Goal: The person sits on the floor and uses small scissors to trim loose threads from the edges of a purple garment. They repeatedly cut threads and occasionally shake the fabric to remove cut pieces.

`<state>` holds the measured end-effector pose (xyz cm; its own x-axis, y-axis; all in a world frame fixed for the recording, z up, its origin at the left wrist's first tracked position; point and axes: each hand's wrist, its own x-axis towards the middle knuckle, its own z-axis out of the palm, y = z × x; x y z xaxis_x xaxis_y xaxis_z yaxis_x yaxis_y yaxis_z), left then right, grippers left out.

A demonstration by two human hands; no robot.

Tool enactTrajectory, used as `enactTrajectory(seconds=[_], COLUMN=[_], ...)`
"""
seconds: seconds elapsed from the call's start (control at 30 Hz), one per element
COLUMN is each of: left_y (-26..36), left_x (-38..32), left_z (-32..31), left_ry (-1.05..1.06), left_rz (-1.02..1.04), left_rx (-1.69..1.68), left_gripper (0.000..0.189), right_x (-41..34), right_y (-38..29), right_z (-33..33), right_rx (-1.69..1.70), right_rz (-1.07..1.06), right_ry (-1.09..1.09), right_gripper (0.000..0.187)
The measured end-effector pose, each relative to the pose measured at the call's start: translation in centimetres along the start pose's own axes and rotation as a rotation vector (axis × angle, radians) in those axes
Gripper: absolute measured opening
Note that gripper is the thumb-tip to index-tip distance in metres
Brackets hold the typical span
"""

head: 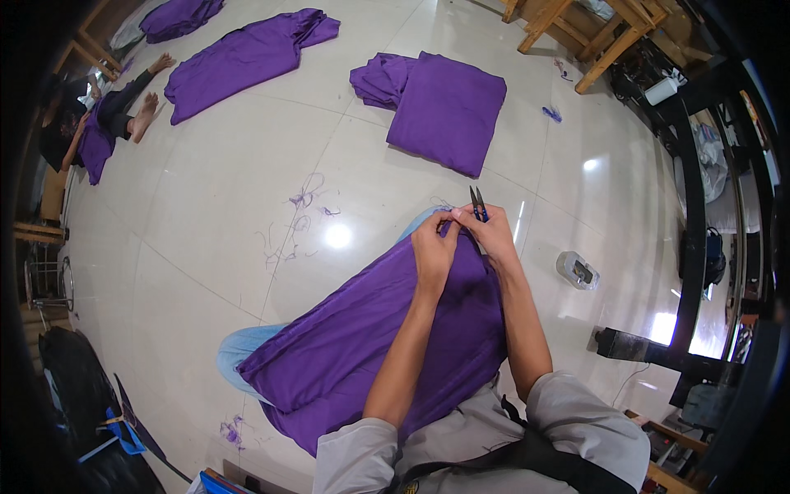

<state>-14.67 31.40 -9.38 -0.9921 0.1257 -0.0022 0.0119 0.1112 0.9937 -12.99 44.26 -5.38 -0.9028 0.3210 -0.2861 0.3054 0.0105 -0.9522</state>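
A large piece of purple fabric (345,333) lies across my lap, over light blue jeans (247,349). With bent fingers, my left hand (433,247) pinches the far edge of this fabric. My right hand (494,231) meets it there, thumb and fingertips at the same edge. Small thread snips (478,202) with blue handles rest in my right hand, their dark blades pointing away from me. A few loose threads (441,202) stick out beyond the left fingertips. What exactly sits between the fingertips is hidden.
Folded purple cloth (447,114) lies ahead on the tiled floor, with another purple garment (247,62) farther left. Thread scraps (302,200) are scattered nearby. A clear tray-like object (578,270) sits at right, near a black metal frame (666,358). Another person (68,123) sits at far left holding purple fabric.
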Motion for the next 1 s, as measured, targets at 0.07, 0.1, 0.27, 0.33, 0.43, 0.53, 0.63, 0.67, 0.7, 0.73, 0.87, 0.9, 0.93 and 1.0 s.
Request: enactTrajectory(seconds=[0.07,0.1,0.27,0.33,0.43,0.53,0.63,0.67,0.7,0.73,0.87,0.9,0.93,1.0], left_y=[0.2,-0.1,-0.7,-0.7,-0.8,-1.1,-1.0,-0.8,-0.9,-1.0,-1.3,-1.5,-1.7,-1.9], left_x=[0.3,0.5,1.5,1.7,1.9,2.0,2.0,2.0,2.0,2.0,2.1,2.1,2.1,2.1], left_z=[-0.1,-0.3,-1.3,-1.5,-1.5,-1.5,-1.6,-1.6,-1.6,-1.6,-1.5,-1.4,-1.3,-1.3], left_ry=[-0.007,-0.016,-0.053,-0.091,-0.123,-0.140,-0.153,-0.157,-0.154,-0.152,-0.158,-0.145,-0.132,-0.128], left_rz=[-0.077,-0.132,-0.225,-0.235,-0.231,-0.244,-0.260,-0.263,-0.259,-0.256,-0.248,-0.243,-0.237,-0.241], left_rx=[0.018,-0.027,-0.244,-0.263,-0.286,-0.278,-0.266,-0.263,-0.272,-0.281,-0.291,-0.302,-0.313,-0.316], left_gripper=[0.021,0.021,0.024,0.024,0.023,0.023,0.023,0.023,0.023,0.023,0.022,0.022,0.022,0.022], right_x=[-0.3,-0.7,-1.8,-2.2,-2.6,-2.5,-2.1,-2.1,-2.1,-2.0,-1.8,-1.8,-1.7,-1.7], right_y=[0.0,-0.7,0.3,0.3,0.5,0.9,1.4,1.5,1.3,1.2,1.6,1.7,1.8,1.9], right_z=[-0.5,-0.8,-3.2,-3.6,-3.5,-3.2,-3.0,-2.9,-2.7,-2.6,-2.7,-2.6,-2.6,-2.5], right_rx=[-0.086,-0.150,-0.413,-0.431,-0.431,-0.393,-0.387,-0.383,-0.380,-0.376,-0.411,-0.393,-0.376,-0.372], right_rz=[-0.005,0.042,-0.076,-0.152,-0.180,-0.160,-0.191,-0.194,-0.197,-0.200,-0.207,-0.206,-0.204,-0.216], right_ry=[0.035,0.058,0.076,0.033,0.036,0.054,0.085,0.086,0.085,0.084,0.096,0.093,0.090,0.089], right_gripper=[0.027,0.028,0.035,0.037,0.039,0.037,0.035,0.035,0.034,0.034,0.031,0.031,0.030,0.029])
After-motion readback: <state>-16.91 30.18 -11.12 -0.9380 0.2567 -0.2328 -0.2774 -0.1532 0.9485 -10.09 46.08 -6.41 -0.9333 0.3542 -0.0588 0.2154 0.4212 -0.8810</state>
